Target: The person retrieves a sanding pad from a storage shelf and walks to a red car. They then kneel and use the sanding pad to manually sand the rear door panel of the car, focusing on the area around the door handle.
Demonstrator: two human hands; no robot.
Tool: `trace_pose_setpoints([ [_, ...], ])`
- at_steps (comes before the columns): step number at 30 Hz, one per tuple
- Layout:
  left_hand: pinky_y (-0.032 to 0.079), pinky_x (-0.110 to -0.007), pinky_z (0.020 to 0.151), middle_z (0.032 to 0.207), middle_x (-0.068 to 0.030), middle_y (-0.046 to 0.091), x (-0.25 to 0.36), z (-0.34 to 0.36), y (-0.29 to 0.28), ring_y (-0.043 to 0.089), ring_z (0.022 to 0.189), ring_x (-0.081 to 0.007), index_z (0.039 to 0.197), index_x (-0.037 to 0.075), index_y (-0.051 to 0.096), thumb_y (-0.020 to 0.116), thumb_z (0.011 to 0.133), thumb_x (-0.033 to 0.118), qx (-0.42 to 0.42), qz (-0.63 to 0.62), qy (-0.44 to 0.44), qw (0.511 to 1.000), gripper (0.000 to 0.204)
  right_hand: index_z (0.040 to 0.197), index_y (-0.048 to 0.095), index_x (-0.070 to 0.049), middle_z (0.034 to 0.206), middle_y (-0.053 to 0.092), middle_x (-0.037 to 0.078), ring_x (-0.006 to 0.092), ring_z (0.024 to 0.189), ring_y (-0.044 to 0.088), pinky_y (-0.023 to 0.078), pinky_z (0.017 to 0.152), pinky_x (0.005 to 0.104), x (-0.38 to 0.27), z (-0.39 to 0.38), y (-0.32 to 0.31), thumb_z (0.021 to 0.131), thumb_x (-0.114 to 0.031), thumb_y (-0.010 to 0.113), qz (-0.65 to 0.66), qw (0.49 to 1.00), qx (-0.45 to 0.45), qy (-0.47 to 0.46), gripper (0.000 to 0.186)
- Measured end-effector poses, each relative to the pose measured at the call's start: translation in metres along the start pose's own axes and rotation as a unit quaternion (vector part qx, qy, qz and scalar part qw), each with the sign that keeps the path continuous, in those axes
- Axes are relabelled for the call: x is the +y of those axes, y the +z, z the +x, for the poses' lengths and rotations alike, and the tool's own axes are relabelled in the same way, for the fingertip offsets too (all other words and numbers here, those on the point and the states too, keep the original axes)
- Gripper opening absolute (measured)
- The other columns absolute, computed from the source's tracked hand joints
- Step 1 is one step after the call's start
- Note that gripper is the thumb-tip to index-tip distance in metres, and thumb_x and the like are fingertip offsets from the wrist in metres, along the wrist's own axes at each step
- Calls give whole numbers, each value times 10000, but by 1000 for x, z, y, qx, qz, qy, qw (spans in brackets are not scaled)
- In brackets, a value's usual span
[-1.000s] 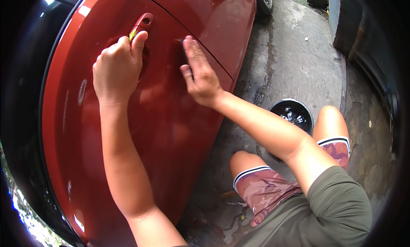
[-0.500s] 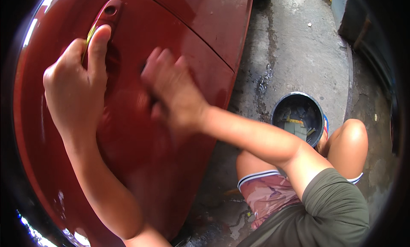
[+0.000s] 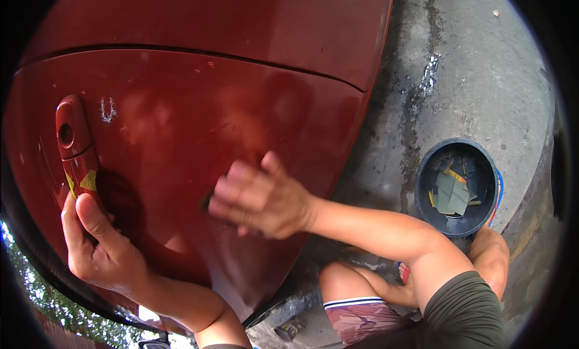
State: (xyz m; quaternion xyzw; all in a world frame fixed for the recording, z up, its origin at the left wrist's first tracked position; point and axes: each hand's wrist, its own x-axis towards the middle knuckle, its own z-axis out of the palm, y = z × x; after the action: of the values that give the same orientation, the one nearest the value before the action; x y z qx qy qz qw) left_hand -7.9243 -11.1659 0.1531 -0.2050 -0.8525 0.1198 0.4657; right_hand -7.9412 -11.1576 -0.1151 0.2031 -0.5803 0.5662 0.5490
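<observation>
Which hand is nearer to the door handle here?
Left. The left hand is at the lower end of the door handle, touching it; the right hand is apart from it, off to the right, over the red door.

The car door (image 3: 181,126) is on the left. Its handle (image 3: 73,129) is on the door's left side, with tape (image 3: 88,180) on its near end. The left grip (image 3: 107,252) is by that tape. To its right, the right grip (image 3: 265,201) is over the door. The bucket (image 3: 429,168) sits on the ground (image 3: 482,78), right of the door, with flat pieces (image 3: 451,193) in it.
</observation>
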Motion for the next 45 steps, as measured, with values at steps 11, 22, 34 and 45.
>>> trace_pose_setpoints([
  [11, 354, -257, 484, 593, 0, 551, 8, 23, 20, 458, 518, -48, 1043, 36, 775, 698, 1013, 362, -29, -52, 80, 995, 336, 1618, 355, -134, 1697, 287, 124, 359, 1593, 169, -61, 1260, 589, 7, 9, 4, 1032, -501, 461, -88, 989, -113, -36, 700],
  [22, 330, -256, 470, 622, -12, 593, 10, 29, 16, 455, 493, -40, 1024, 38, 777, 686, 1013, 401, -48, -32, 78, 995, 374, 1618, 330, -82, 1711, 236, 144, 307, 1606, 141, -43, 1257, 592, 5, 48, -4, 1066, -542, 336, -113, 987, -110, 4, 718],
  [34, 381, -255, 499, 672, -49, 644, 10, 34, 19, 508, 532, -71, 1026, 16, 764, 690, 1015, 361, -46, -38, 91, 994, 354, 1626, 259, -41, 1706, 214, 184, 347, 1593, 173, 89, 1190, 715, 15, 91, -9, 1022, -522, 440, -95, 991, -45, 83, 794],
  [45, 397, -262, 525, 672, -52, 636, 11, 39, 22, 516, 572, -85, 1020, 15, 760, 688, 1019, 349, -45, -33, 92, 994, 342, 1587, 348, -38, 1687, 258, 175, 327, 1579, 219, 186, 1170, 723, 10, 108, -11, 981, -494, 524, -143, 985, -19, 98, 779],
])
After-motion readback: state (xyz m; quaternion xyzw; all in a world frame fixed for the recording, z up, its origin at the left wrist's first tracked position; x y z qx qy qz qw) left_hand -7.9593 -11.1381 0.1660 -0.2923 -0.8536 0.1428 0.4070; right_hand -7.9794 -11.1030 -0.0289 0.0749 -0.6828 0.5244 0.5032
